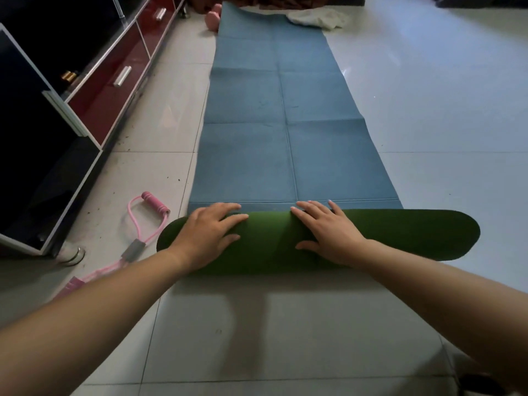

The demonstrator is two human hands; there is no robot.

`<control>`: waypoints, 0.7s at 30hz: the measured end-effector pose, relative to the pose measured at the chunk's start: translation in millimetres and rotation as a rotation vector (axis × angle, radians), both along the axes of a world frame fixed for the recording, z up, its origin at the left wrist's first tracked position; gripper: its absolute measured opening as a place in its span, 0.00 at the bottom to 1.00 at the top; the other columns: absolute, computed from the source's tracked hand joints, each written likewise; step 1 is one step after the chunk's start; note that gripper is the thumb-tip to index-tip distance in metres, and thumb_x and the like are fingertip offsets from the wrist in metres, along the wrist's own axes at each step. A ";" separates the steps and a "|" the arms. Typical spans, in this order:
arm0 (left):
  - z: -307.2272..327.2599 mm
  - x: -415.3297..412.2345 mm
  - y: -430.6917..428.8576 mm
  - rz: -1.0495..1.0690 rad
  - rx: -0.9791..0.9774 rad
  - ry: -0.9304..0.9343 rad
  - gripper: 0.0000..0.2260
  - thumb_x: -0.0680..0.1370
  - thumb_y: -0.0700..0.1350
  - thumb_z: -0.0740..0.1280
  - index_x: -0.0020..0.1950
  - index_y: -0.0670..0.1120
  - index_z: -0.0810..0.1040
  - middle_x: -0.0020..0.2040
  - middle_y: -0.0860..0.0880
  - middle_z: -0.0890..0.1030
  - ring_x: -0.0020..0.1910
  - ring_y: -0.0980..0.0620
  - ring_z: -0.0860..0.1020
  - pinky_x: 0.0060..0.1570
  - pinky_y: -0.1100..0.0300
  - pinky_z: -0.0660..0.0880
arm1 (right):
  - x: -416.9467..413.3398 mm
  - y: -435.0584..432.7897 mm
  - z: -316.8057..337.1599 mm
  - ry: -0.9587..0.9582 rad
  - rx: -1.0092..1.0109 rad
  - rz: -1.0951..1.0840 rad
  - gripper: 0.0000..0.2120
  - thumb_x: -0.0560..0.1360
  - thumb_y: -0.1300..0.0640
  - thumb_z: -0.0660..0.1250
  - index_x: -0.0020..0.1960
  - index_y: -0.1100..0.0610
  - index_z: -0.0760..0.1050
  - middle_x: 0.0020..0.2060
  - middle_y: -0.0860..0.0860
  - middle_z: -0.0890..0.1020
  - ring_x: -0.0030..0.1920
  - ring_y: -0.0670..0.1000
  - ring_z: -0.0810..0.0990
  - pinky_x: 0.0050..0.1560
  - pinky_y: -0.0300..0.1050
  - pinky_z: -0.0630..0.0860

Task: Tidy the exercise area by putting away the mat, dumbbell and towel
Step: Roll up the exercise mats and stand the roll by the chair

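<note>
I get a dim indoor picture. Daylight comes in from the upper right, where the pale floor (pixel 428 81) shines with soft glare; nearer the camera the tiles turn grey, and a blurred shadow lies on them below the rolled end of the mat (pixel 285 132). The black panels of the cabinet (pixel 37 167) at left lose all detail. The wide lens bows the edges. The far towel (pixel 317 18) and dumbbell (pixel 213 20) look soft.

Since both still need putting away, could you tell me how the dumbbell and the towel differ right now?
The dumbbell is pink and rounded; the towel is whitish and crumpled. The dumbbell sits on the floor beside the mat's far left edge; the towel lies over its far right corner. Both lie at the far end, untouched.
</note>
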State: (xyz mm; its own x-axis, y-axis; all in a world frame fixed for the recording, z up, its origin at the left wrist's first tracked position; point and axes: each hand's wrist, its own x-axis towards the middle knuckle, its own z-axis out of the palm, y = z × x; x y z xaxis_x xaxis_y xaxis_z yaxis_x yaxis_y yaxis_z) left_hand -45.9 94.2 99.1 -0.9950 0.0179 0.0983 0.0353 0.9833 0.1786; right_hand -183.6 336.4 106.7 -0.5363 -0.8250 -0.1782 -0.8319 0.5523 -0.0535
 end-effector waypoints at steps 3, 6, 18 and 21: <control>-4.9 -2.6 7.8 -0.004 -0.049 -0.183 0.26 0.78 0.54 0.62 0.74 0.55 0.60 0.76 0.50 0.60 0.74 0.49 0.58 0.71 0.43 0.53 | -10.1 -1.0 -0.2 -0.003 -0.025 0.036 0.37 0.74 0.37 0.61 0.76 0.50 0.52 0.76 0.50 0.54 0.75 0.52 0.52 0.74 0.53 0.48; -7.7 -6.5 9.1 -0.012 -0.134 -0.358 0.30 0.79 0.59 0.57 0.76 0.57 0.48 0.78 0.53 0.48 0.76 0.51 0.48 0.73 0.44 0.47 | -8.4 -1.0 -1.7 0.044 0.001 0.044 0.36 0.74 0.37 0.61 0.76 0.51 0.54 0.76 0.51 0.54 0.76 0.53 0.51 0.74 0.55 0.46; -31.4 -3.5 14.9 -0.047 -0.081 -0.494 0.33 0.77 0.60 0.59 0.77 0.54 0.48 0.77 0.50 0.53 0.75 0.48 0.54 0.72 0.49 0.58 | 16.3 11.8 -36.0 0.059 -0.061 0.005 0.28 0.70 0.41 0.69 0.64 0.57 0.74 0.60 0.54 0.77 0.58 0.58 0.76 0.55 0.51 0.74; -35.0 -0.6 16.4 -0.050 -0.021 -0.501 0.33 0.77 0.59 0.62 0.77 0.53 0.50 0.77 0.49 0.54 0.75 0.48 0.55 0.71 0.50 0.59 | 19.3 14.0 -38.7 -0.085 -0.050 -0.005 0.32 0.75 0.39 0.61 0.72 0.56 0.63 0.70 0.53 0.67 0.69 0.56 0.65 0.69 0.48 0.62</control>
